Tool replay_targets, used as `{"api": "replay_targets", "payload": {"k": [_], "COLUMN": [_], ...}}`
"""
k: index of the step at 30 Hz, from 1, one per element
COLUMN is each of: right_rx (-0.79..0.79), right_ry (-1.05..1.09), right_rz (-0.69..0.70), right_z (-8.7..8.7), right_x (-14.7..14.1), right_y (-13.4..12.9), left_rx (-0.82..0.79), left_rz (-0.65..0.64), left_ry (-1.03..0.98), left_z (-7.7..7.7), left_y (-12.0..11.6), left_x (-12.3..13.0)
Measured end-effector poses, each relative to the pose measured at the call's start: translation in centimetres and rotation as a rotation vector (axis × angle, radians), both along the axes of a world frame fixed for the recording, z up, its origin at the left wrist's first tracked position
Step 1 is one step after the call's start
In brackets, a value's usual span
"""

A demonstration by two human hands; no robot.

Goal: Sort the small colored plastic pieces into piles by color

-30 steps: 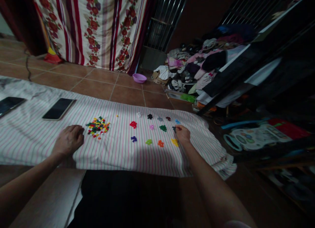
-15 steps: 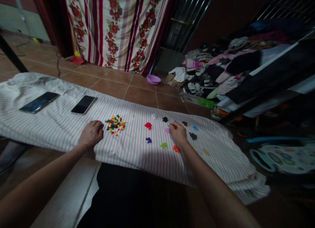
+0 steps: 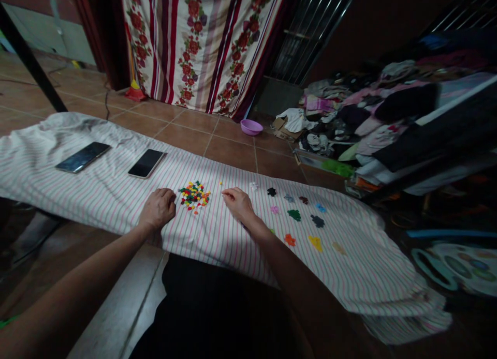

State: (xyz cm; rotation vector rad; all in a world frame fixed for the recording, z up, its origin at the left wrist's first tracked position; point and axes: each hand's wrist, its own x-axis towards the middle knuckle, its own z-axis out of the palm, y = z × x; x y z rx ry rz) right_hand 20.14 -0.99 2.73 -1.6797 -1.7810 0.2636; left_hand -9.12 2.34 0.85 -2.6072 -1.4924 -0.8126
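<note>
A pile of small pieces in red, yellow, green, orange and white lies on the striped cloth. My left hand rests just left of it, fingers curled down; anything under them is hidden. Across the pile, to its right, my right hand has its fingers drawn together at the tips; I cannot make out anything between them. A single yellow-orange piece sits close to those fingertips. Beyond this hand are small single-colour groups, among them white, black, pink, green, orange and yellow pieces.
Two phones lie flat at the left on the striped cloth. A purple basin stands on the tiled floor behind. Heaped clothes fill the back right, near dark slanted bars.
My right hand has moved left, from beside the pink group to near the mixed pile, uncovering the green group. My left hand stays beside the pile. The view has shifted slightly.
</note>
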Motion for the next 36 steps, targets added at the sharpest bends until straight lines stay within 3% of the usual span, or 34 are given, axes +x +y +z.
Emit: {"api": "replay_targets", "payload": {"k": [9, 19, 27, 36], "right_rx": [-0.097, -0.190, -0.252, -0.295], "right_ry": [-0.021, -0.136, -0.251, -0.320], "right_rz": [0.078, 0.072, -0.011, 0.037], "right_z": [-0.2, -0.1, 0.8, 1.4], "right_x": [-4.6, -6.7, -7.9, -8.5], "right_y": [1.2, 1.2, 1.8, 2.1], "left_rx": [-0.009, 0.006, 0.008, 0.003], "left_rz": [0.008, 0.010, 0.012, 0.009], "left_ry": [-0.013, -0.003, -0.001, -0.006], "left_z": [0.1, -0.1, 0.1, 0.2], "left_y": [-0.1, -0.1, -0.2, -0.2], "left_x": [0.1, 0.1, 0.1, 0.1]}}
